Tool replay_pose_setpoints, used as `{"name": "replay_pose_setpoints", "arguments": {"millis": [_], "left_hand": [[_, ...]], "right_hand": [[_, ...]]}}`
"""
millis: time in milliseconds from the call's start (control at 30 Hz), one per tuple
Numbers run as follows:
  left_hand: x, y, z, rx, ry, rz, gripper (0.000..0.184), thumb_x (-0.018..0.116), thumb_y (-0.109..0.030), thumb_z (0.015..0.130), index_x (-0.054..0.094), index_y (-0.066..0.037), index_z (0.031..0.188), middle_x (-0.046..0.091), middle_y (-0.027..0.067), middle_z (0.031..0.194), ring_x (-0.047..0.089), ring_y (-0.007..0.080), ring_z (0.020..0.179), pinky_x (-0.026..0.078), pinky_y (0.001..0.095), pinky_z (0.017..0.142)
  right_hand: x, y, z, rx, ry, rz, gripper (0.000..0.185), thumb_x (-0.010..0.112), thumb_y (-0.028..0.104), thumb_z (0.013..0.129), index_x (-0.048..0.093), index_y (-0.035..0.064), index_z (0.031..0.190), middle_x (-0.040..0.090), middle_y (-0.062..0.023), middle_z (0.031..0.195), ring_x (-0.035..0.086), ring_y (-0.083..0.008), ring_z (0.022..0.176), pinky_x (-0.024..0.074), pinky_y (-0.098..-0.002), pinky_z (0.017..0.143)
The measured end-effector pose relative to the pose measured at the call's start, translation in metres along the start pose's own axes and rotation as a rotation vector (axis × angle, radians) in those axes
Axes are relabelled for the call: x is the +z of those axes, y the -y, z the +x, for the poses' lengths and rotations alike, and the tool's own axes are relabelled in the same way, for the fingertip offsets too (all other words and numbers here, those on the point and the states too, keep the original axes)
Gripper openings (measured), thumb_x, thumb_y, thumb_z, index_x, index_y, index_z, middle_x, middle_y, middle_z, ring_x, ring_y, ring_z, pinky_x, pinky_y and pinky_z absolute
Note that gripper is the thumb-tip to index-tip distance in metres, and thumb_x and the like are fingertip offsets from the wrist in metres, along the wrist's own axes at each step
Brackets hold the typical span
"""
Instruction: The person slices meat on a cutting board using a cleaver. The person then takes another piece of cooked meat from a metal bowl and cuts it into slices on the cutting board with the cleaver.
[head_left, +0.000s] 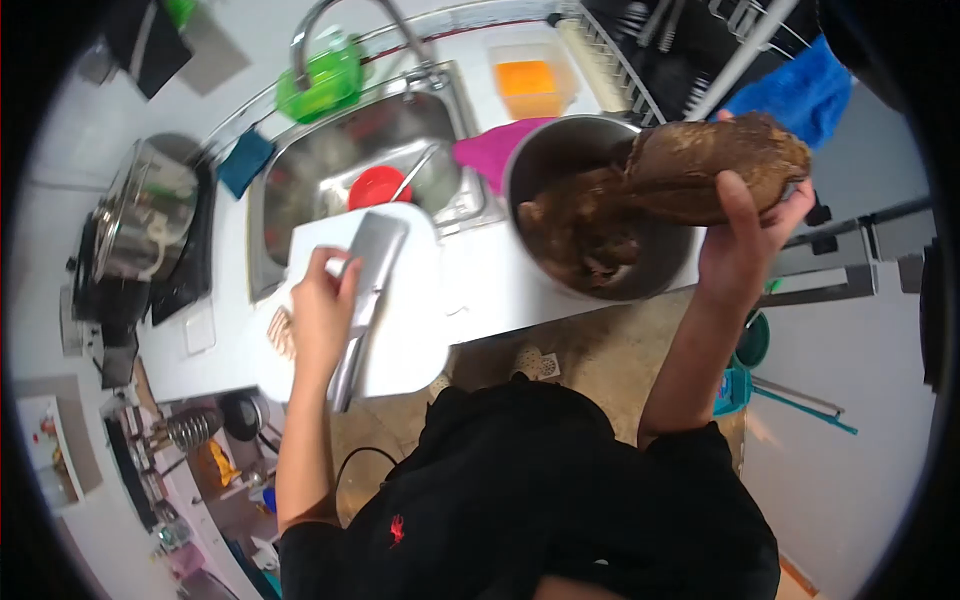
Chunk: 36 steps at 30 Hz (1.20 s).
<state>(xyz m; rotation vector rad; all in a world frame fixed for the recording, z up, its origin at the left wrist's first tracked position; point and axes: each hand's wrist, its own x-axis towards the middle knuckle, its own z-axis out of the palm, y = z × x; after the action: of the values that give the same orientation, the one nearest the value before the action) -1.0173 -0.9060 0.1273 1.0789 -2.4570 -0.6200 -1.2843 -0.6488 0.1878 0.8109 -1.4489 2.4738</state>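
Observation:
My right hand (750, 225) grips a large brown chunk of meat (710, 165), tilted over the right rim of a deep metal pot (518, 235). Dark brown pieces (590, 235) lie inside the pot; the chunk covers part of them. My left hand (325, 310) is over a white cutting board (415, 355), its fingers curled with a gap to the thumb. Right beside those fingers lies a cleaver (382, 245), its handle toward my body; whether they touch the blade is unclear. A small striped item (280, 333) shows by my left wrist.
Behind the board is a steel sink (290, 190) with a red bowl (378, 186). A magenta cloth (492, 150) touches the pot. An orange-filled container (527, 88) and a dish rack (630, 75) stand behind. A glass-lidded pot (150, 225) sits at left.

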Motion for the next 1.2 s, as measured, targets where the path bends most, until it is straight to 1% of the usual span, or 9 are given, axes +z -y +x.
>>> {"name": "replay_pose_setpoints", "arguments": {"millis": [133,167,233,333,467,533,733,933,1200], "left_hand": [[0.003,-0.001,0.054,0.135,-0.192,-0.128,0.022,0.071,-0.017,0.085,0.061,-0.006,0.101,0.053,0.0108,0.05,0.053,0.0231,0.045,0.042,0.037,0.049],[0.002,-0.004,0.071,0.089,-0.179,-0.191,0.021,0.07,-0.016,0.085,0.061,-0.006,0.1,0.062,0.0115,0.064,0.061,0.0199,0.056,0.047,0.0341,0.054],[0.019,0.023,0.102,0.353,-0.218,-0.274,0.025,0.069,-0.013,0.084,0.06,-0.005,0.105,0.067,0.0178,0.084,0.068,0.0282,0.074,0.051,0.0391,0.063],[0.0,0.042,0.079,0.431,0.02,0.008,0.034,0.068,-0.013,0.083,0.057,-0.006,0.115,0.066,0.0216,0.096,0.066,0.0363,0.089,0.053,0.0447,0.075],[-0.023,0.065,-0.035,0.101,0.32,0.061,0.056,0.071,-0.023,0.08,0.046,-0.01,0.128,0.06,0.021,0.1,0.063,0.0399,0.09,0.052,0.0484,0.081],[-0.025,0.085,-0.075,0.178,0.349,0.001,0.06,0.07,-0.023,0.079,0.042,-0.009,0.13,0.058,0.0224,0.104,0.062,0.0411,0.091,0.051,0.0497,0.079],[-0.022,0.106,-0.076,0.181,0.488,-0.031,0.056,0.062,-0.016,0.081,0.039,-0.006,0.13,0.058,0.0267,0.098,0.062,0.045,0.092,0.051,0.052,0.077],[-0.059,0.13,-0.065,0.035,0.522,-0.304,0.055,0.057,-0.012,0.083,0.037,-0.005,0.133,0.062,0.0287,0.087,0.062,0.0466,0.084,0.048,0.0528,0.076],[-0.104,0.152,-0.078,-0.046,0.488,-0.529,0.055,0.062,-0.023,0.089,0.039,-0.012,0.138,0.061,0.0258,0.109,0.061,0.0369,0.104,0.045,0.042,0.087]], "right_hand": [[0.062,0.012,-0.024,0.037,0.121,0.119,0.077,0.073,0.0,0.075,0.024,0.0029,0.134,0.052,-0.0288,0.125,0.054,-0.0364,0.118,0.0445,-0.0458,0.101],[0.076,0.011,-0.032,0.08,0.165,0.177,0.082,0.075,-0.005,0.073,0.021,0.0045,0.134,0.053,-0.0269,0.123,0.056,-0.0313,0.114,0.0471,-0.0407,0.098],[0.099,0.004,-0.05,0.133,0.28,0.15,0.089,0.079,-0.008,0.07,0.019,0.0067,0.133,0.056,-0.023,0.119,0.06,-0.024,0.106,0.0511,-0.0331,0.092],[0.133,-0.002,-0.086,0.259,0.376,0.097,0.085,0.08,-0.006,0.07,0.021,0.0065,0.13,0.058,-0.0204,0.116,0.061,-0.0213,0.102,0.0514,-0.0315,0.09],[0.15,-0.02,-0.126,0.436,0.34,0.039,0.079,0.08,-0.005,0.071,0.025,0.0063,0.126,0.063,-0.0166,0.108,0.063,-0.0187,0.097,0.0514,-0.0303,0.086],[0.154,-0.027,-0.145,0.503,0.324,-0.066,0.076,0.08,-0.004,0.071,0.027,0.0067,0.124,0.064,-0.0144,0.103,0.063,-0.0178,0.093,0.0512,-0.03,0.084],[0.164,-0.051,-0.187,0.718,0.427,-0.309,0.07,0.08,0.0,0.071,0.032,0.0066,0.121,0.064,-0.0139,0.096,0.063,-0.0189,0.088,0.0507,-0.0317,0.079],[0.183,-0.061,-0.208,0.94,0.337,-0.393,0.076,0.084,0.021,0.07,0.034,0.0052,0.125,0.059,-0.0181,0.104,0.062,-0.0236,0.091,0.0504,-0.0348,0.08],[0.205,-0.102,-0.191,1.069,0.857,-0.44,0.06,0.078,0.037,0.076,0.06,-0.0026,0.117,0.066,-0.0141,0.102,0.063,-0.0197,0.093,0.0489,-0.0307,0.083]]}}
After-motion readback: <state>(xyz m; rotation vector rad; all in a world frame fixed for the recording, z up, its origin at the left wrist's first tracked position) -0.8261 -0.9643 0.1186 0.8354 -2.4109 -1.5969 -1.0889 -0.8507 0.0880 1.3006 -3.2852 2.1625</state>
